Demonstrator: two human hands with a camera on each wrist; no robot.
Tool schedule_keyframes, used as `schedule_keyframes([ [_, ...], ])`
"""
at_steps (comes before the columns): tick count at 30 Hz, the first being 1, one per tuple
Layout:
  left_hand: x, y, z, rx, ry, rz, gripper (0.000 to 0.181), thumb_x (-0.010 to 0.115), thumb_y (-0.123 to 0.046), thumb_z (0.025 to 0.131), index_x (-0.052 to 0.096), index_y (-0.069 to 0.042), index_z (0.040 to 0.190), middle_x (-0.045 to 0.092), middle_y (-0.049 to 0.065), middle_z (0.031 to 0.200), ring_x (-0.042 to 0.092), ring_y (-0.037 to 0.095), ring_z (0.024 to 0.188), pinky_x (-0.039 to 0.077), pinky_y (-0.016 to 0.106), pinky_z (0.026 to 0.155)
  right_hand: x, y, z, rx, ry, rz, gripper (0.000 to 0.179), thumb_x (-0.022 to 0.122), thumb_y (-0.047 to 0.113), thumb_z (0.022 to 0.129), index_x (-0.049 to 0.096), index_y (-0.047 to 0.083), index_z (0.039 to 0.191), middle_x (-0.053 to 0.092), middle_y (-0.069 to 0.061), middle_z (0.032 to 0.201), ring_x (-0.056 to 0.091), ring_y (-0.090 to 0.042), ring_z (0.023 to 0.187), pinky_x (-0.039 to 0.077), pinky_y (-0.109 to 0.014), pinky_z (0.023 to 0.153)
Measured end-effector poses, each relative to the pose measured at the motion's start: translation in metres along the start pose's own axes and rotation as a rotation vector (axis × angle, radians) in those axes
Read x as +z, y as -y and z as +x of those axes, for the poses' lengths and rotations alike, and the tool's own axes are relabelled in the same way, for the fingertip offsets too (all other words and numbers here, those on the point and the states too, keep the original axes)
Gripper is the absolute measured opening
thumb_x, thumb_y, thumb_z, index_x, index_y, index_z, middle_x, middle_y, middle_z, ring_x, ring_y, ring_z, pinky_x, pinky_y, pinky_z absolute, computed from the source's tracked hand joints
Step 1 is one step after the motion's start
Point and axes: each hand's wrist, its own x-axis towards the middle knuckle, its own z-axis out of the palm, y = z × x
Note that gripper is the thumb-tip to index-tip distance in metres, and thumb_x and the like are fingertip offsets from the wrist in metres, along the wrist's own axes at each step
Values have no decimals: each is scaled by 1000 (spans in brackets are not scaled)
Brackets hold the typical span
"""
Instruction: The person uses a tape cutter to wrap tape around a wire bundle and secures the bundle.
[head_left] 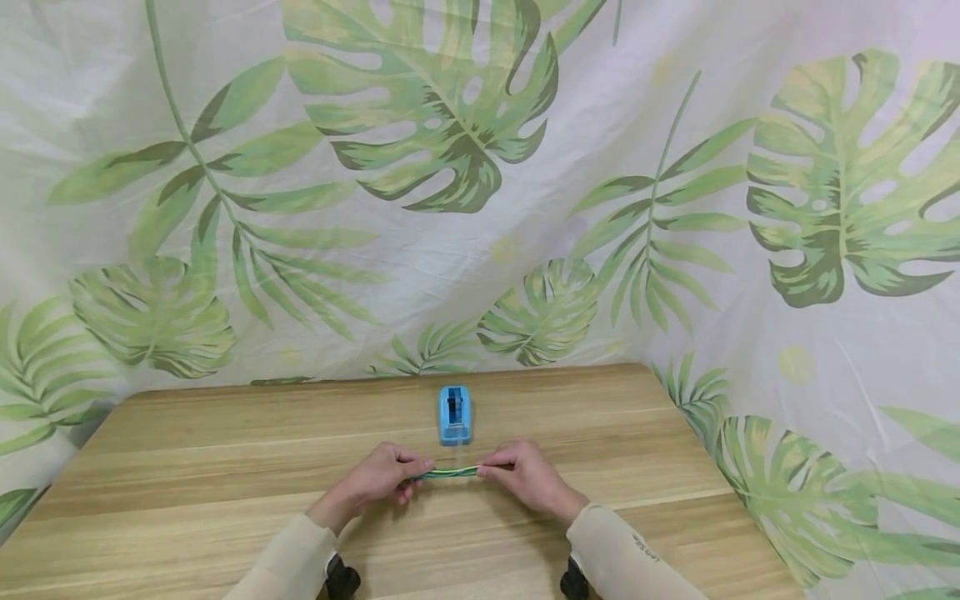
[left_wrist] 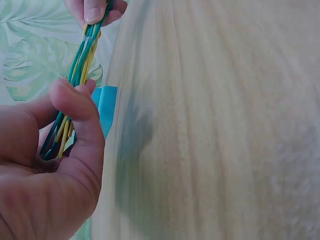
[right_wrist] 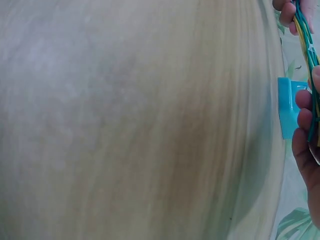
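Note:
A thin bundle of green and yellow wires [head_left: 453,472] stretches sideways between the two hands. Its left end is pinched by the left hand [head_left: 378,475], thumb over curled fingers, while the right hand [head_left: 531,477] pinches the other end. Around the bundle's middle, a shiny bit of clear tape [left_wrist: 89,39] shows in the left wrist view. Just beyond the hands stands a blue tape dispenser [head_left: 455,436], its front facing the bundle. A faint clear strip [head_left: 461,455] runs from the dispenser down to the wires. The wires' ends are partly hidden by the fingers.
The wooden table [head_left: 262,442] spreads out beneath both hands. Behind it and along the right side hangs a pale leaf-print cloth [head_left: 420,275]. Black wrist mounts [head_left: 342,577] sit under the sleeves.

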Motion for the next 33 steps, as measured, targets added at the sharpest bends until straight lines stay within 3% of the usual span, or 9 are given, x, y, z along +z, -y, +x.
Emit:
schedule_keyframes([
  [10, 4, 2, 2, 39, -55, -15, 31, 66, -17, 99, 69, 12, 91, 56, 2, 64, 49, 9, 55, 44, 21, 50, -1, 1, 0, -29, 1, -98, 15, 77, 16, 89, 81, 9, 102, 73, 6, 88, 62, -1, 76, 53, -21, 65],
  [18, 3, 3, 2, 60, -64, -11, 26, 65, -17, 100, 72, 8, 98, 54, 1, 64, 48, 11, 58, 43, 22, 52, -1, 3, 4, 66, 29, -143, 25, 77, 25, 90, 78, 10, 110, 74, 5, 103, 64, -3, 86, 53, -24, 76],
  [25, 3, 3, 3, 66, -70, -2, 24, 66, -16, 99, 72, 7, 98, 54, 1, 64, 47, 10, 59, 42, 22, 52, -8, 5, 16, 146, 97, -86, 30, 67, 44, 96, 78, 16, 105, 70, 12, 92, 62, -6, 84, 52, -27, 75],
  [29, 4, 4, 4, 95, -70, 0, 25, 66, -16, 99, 71, 9, 96, 52, 1, 63, 46, 11, 58, 41, 22, 52, -14, 4, 26, 226, 106, -24, 43, 54, 48, 103, 78, 12, 105, 72, 5, 90, 64, -10, 82, 54, -33, 76],
  [33, 5, 6, 5, 115, -82, 0, 25, 66, -15, 99, 70, 10, 95, 51, 1, 63, 45, 11, 57, 40, 22, 51, -20, -2, 30, 351, 139, 139, 55, 45, 50, 106, 76, 4, 110, 74, -4, 101, 69, -15, 91, 53, -38, 88],
])
